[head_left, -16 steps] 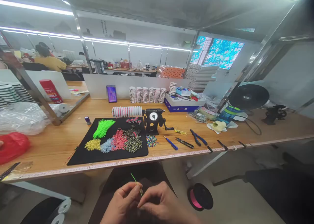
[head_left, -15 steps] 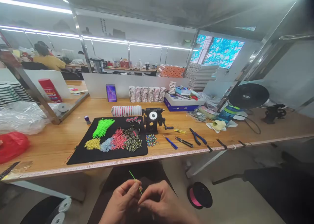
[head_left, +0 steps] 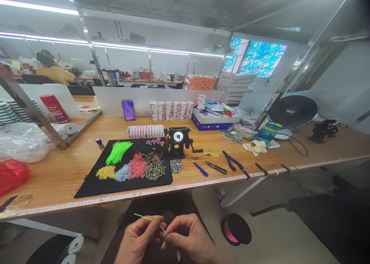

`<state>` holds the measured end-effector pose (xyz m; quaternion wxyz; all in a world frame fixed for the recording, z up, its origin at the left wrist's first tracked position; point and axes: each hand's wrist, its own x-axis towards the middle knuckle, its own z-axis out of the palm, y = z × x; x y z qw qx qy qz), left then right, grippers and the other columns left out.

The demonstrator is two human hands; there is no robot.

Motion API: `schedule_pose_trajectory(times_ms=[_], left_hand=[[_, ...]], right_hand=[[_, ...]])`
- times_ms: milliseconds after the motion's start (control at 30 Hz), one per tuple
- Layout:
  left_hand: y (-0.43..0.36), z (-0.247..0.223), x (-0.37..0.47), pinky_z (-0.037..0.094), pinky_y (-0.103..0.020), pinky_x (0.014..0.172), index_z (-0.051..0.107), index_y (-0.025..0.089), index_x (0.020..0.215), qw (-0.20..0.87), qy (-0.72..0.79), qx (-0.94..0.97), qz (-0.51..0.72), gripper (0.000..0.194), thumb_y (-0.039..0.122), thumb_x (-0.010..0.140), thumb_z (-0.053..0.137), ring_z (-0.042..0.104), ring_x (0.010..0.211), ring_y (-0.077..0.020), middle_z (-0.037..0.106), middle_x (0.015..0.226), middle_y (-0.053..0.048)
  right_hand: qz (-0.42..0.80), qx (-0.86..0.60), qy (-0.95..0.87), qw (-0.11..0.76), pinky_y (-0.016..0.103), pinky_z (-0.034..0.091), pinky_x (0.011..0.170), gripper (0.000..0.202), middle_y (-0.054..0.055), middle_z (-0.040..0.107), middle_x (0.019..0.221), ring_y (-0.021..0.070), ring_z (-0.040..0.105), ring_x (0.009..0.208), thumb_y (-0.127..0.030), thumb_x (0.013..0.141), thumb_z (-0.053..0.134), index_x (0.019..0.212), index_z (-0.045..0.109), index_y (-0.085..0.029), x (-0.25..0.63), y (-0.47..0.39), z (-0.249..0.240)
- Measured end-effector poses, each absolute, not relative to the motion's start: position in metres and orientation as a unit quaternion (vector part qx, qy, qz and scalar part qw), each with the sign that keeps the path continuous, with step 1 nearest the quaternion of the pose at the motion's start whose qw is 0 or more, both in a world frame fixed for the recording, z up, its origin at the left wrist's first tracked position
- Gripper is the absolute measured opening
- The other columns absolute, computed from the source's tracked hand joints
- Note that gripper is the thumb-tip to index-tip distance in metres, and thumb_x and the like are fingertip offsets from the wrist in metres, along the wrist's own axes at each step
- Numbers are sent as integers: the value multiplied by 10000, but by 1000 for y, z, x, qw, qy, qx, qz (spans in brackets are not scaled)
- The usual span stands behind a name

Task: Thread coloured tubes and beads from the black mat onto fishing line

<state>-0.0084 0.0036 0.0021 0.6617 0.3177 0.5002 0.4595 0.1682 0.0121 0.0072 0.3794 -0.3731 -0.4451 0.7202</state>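
Observation:
Over my lap, below the table edge, my left hand (head_left: 138,235) pinches a thin bright-green strand (head_left: 142,216) between thumb and forefinger. Its free end sticks out to the left. Close beside it, my right hand (head_left: 192,235) is closed in a pinch at the strand's other end; the fingertips hide what else may be there. On the black mat (head_left: 95,187) lies a bundle of similar green strands (head_left: 119,152). In front of it are piles of small yellow pieces (head_left: 106,172), blue pieces (head_left: 123,173), red pieces (head_left: 137,165) and dark patterned pieces (head_left: 156,170).
A hand-cranked winder (head_left: 177,140) carrying white spools (head_left: 146,131) stands behind the mat. To its right lie a blue-handled tool (head_left: 200,168), tweezers (head_left: 216,167) and pliers (head_left: 232,162). A pink-wound black reel (head_left: 236,229) is on the floor. A person (head_left: 53,69) sits far left.
The green strand's free end has swung left and down, from steep to nearly flat. My left hand has shifted slightly left; both hands keep their pinch. The camera view has turned a little.

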Motion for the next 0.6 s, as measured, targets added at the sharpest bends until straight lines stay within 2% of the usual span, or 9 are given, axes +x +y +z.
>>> schedule_pose_trajectory(times_ms=[200,300,367,500,600], left_hand=[[2,3,-8,508,-256,600,825,175,854,662,500,335,447,484,597,618,844,653,666,-199,738,713,-68],[-1,6,-9,470,-221,545,804,158,700,637,511,375,439,431,585,649,825,600,621,-172,685,635,-44],[-3,7,-13,447,-200,515,798,157,692,623,523,370,448,426,582,667,815,567,578,-145,667,606,-34],[-5,9,-18,468,-179,502,814,167,737,594,545,336,487,438,587,616,848,601,580,-146,710,616,-50],[-4,11,-16,539,-185,567,823,172,733,584,549,311,511,462,595,555,878,681,651,-177,767,697,-75]], right_hand=[[733,-359,-430,387,181,430,408,348,71,754,682,73,533,409,-429,679,892,755,762,-116,164,17,4],[734,-349,-431,391,186,429,407,339,69,750,674,73,526,409,-430,685,888,742,762,-120,158,18,5],[734,-346,-431,394,192,440,418,344,69,747,666,83,542,426,-436,683,889,745,760,-123,153,19,5],[729,-344,-435,401,201,441,441,337,69,742,664,83,539,430,-434,708,879,762,758,-125,148,19,0],[717,-345,-444,412,203,425,443,339,70,738,676,78,519,425,-445,736,859,783,749,-128,149,19,-4]])
